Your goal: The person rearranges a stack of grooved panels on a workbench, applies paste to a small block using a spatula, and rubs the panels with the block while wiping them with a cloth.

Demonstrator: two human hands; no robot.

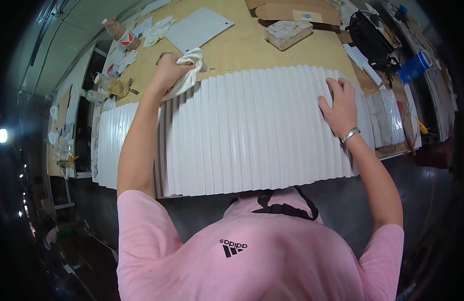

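Your left hand (169, 72) is closed around crumpled white cloth (193, 60); your right hand (340, 110), loosely spread, rests on long white strips (242, 130) by the tan tabletop's (242, 50) near edge. Uneven pushing might drop some.

Open tabletop (242, 50) beyond strips (262, 130), block (288, 34) (mottled) obstructing

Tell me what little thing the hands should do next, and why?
Perhaps the left hand should draw its white cloth along the white strips: it holds the cloth bunched at their far edge, while the right hand rests on them.
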